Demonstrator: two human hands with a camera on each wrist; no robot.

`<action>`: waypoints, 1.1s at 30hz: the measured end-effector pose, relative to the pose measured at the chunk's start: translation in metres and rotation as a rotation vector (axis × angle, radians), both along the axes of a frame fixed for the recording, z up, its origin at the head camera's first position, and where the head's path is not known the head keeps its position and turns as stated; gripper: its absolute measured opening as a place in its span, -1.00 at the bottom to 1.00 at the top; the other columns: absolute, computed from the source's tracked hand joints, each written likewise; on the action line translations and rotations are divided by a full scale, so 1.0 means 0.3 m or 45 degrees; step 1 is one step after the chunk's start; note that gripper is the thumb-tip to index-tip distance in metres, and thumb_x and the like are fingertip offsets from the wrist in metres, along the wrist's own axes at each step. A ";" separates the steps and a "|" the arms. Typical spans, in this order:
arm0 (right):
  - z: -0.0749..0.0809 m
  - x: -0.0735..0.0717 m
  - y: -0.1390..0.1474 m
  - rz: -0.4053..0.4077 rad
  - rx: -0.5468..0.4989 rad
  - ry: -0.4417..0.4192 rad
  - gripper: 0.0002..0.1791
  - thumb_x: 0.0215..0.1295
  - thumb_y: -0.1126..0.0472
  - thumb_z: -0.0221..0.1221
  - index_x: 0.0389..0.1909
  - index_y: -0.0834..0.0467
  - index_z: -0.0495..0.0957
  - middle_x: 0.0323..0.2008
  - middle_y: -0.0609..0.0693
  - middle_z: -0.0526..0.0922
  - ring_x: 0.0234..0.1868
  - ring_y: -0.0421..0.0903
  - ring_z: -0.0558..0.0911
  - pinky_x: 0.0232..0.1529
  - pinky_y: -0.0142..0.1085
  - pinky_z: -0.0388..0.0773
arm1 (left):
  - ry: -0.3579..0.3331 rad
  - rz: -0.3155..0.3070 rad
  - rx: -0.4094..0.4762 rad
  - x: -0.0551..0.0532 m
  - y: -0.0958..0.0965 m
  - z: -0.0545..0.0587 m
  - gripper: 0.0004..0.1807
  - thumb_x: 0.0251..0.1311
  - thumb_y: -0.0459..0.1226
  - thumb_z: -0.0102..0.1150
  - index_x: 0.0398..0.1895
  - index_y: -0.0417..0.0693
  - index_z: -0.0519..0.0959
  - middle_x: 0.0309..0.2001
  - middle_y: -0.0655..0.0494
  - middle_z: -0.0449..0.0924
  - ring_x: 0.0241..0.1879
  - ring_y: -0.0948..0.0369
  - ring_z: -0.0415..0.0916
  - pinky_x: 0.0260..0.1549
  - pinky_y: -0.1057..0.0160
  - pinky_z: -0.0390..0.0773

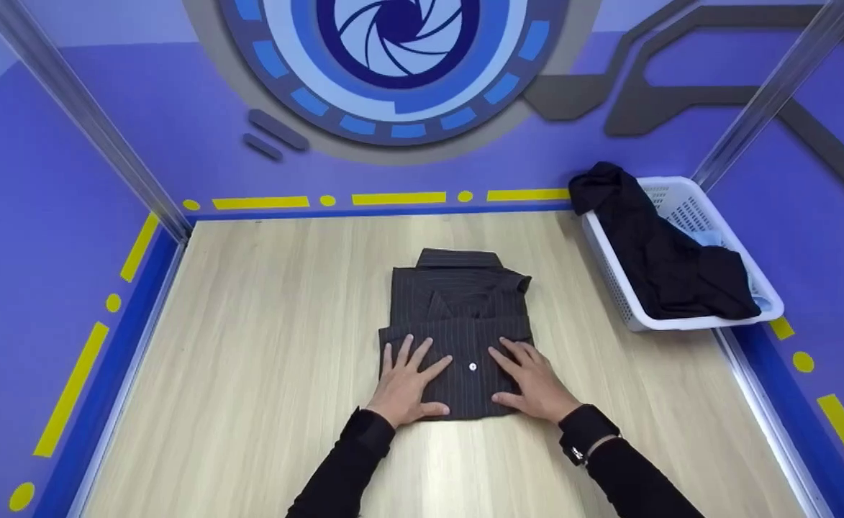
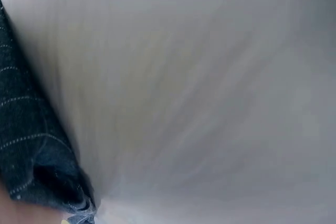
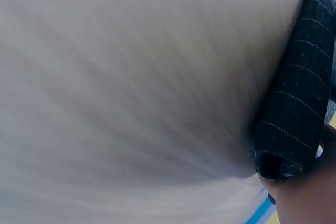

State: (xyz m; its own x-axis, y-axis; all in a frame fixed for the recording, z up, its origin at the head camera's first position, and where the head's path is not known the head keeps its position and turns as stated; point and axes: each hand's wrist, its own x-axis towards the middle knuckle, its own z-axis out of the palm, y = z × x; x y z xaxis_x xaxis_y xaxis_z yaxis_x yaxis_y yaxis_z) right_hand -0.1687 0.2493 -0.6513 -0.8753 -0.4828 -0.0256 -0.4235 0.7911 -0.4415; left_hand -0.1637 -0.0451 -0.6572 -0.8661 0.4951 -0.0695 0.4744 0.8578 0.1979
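A dark pinstriped shirt (image 1: 457, 295) lies folded on the wooden table, its collar at the far end and a white button on the near folded part. On the left of that fold rests my left hand (image 1: 407, 385), fingers spread and fairly straight. My right hand (image 1: 534, 381) presses on the right side in the same way. In the left wrist view the folded shirt edge (image 2: 31, 129) shows at the left, with a blurred bit of hand below it. The right wrist view has the rolled fabric edge (image 3: 296, 98) at the right, beside part of the hand.
A white plastic basket (image 1: 612, 270) stands at the back right, a black garment (image 1: 670, 259) draped over its rim and some light blue cloth (image 1: 709, 237) inside. Blue-purple panels (image 1: 141, 108) wall the table (image 1: 270, 324) at the back and both sides.
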 end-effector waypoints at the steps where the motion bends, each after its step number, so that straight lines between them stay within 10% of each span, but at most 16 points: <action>1: 0.000 0.001 -0.003 0.002 -0.007 -0.006 -0.08 0.27 -0.11 0.40 0.56 0.12 0.28 0.53 0.25 0.23 0.50 0.34 0.20 0.44 0.32 0.16 | -0.005 0.007 0.001 0.004 -0.002 0.000 0.01 0.04 0.44 0.22 0.59 0.43 0.24 0.65 0.00 0.01 0.62 -0.21 -0.13 0.46 -0.42 -0.06; 8: 0.038 -0.045 -0.014 -0.030 -0.109 0.001 -0.38 0.28 -0.03 0.40 0.30 0.16 0.58 0.30 0.21 0.51 0.31 0.26 0.44 0.22 0.26 0.34 | -0.017 0.035 0.034 0.023 -0.021 0.013 0.00 -0.03 0.41 0.34 0.54 0.40 0.35 0.62 -0.01 0.09 0.61 -0.22 -0.10 0.45 -0.44 -0.05; 13: 0.095 -0.188 -0.006 -0.381 -0.511 -0.089 -0.77 0.34 0.26 0.30 -0.04 0.27 0.68 0.09 0.25 0.57 0.15 0.22 0.57 0.21 0.13 0.47 | 0.002 0.030 0.053 0.030 -0.024 0.016 -0.01 -0.04 0.39 0.38 0.53 0.38 0.37 0.62 -0.02 0.11 0.60 -0.24 -0.09 0.44 -0.46 -0.05; 23: 0.125 -0.424 -0.024 -0.719 -1.082 -0.788 -0.45 0.57 0.18 0.05 0.45 0.34 0.29 0.37 0.24 0.42 0.22 0.03 0.49 0.15 -0.23 0.52 | 0.019 0.007 0.064 0.048 -0.013 0.008 -0.01 -0.05 0.39 0.39 0.51 0.38 0.39 0.60 -0.04 0.14 0.58 -0.26 -0.04 0.42 -0.47 0.00; 28: 0.124 -0.469 -0.054 -0.802 -0.994 -0.849 -0.54 0.54 0.15 0.06 0.30 0.33 0.37 0.18 0.12 0.49 0.16 0.01 0.51 0.06 -0.26 0.48 | -0.003 0.006 0.066 0.044 -0.012 0.012 -0.02 -0.02 0.38 0.37 0.53 0.39 0.37 0.61 -0.04 0.12 0.59 -0.26 -0.06 0.43 -0.46 -0.02; 33: 0.119 -0.496 -0.077 -0.723 -1.185 -0.943 -0.32 0.59 0.17 -0.04 0.60 0.28 0.03 0.59 0.26 0.09 0.58 0.21 0.13 0.53 0.09 0.12 | 0.010 0.009 0.046 0.032 -0.022 0.013 -0.02 -0.02 0.39 0.36 0.53 0.40 0.36 0.61 -0.03 0.13 0.59 -0.25 -0.05 0.43 -0.46 -0.01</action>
State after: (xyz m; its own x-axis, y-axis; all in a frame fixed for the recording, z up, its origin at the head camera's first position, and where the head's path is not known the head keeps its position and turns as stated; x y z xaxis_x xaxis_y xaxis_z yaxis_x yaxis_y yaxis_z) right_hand -0.3176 0.2263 -0.6158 -0.8831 -0.1525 -0.4437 0.4409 0.0537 -0.8960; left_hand -0.1541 -0.0517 -0.6534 -0.8700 0.4909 -0.0449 0.4699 0.8534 0.2255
